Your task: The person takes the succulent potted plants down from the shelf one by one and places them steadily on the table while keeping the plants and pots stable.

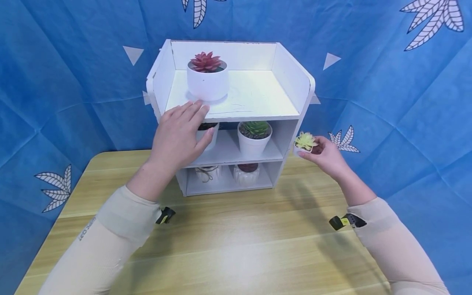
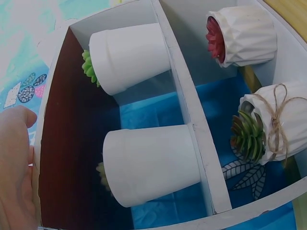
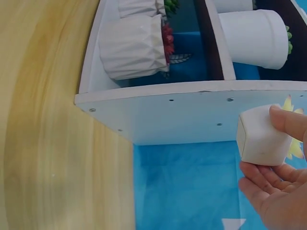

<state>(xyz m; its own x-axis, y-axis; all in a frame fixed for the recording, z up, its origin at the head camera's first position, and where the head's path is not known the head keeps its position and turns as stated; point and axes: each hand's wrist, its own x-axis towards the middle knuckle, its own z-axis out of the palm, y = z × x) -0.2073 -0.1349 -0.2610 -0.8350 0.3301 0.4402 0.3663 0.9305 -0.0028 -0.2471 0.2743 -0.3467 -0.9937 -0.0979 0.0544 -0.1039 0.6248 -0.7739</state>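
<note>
My right hand [image 1: 329, 159] pinches a small white square pot [image 3: 263, 136] with a yellow-green succulent [image 1: 305, 140], held in the air beside the right side of a white shelf unit [image 1: 288, 73]. Thumb and fingers lie on opposite sides of the pot. Over the front edge of the top board reaches my left hand [image 1: 178, 137], its fingers extended. Those fingertips lie by the base of a round white pot [image 1: 207, 85] with a red succulent on the top level; whether they touch it I cannot tell.
The middle level holds a white pot with a green succulent [image 1: 254, 137] and another white pot [image 2: 152, 165]. Below stand a ribbed white pot with a red succulent [image 2: 249, 36] and a twine-tied pot [image 2: 288, 120]. A wooden table [image 1: 239, 237] supports the unit; blue cloth [image 1: 387, 102] hangs behind.
</note>
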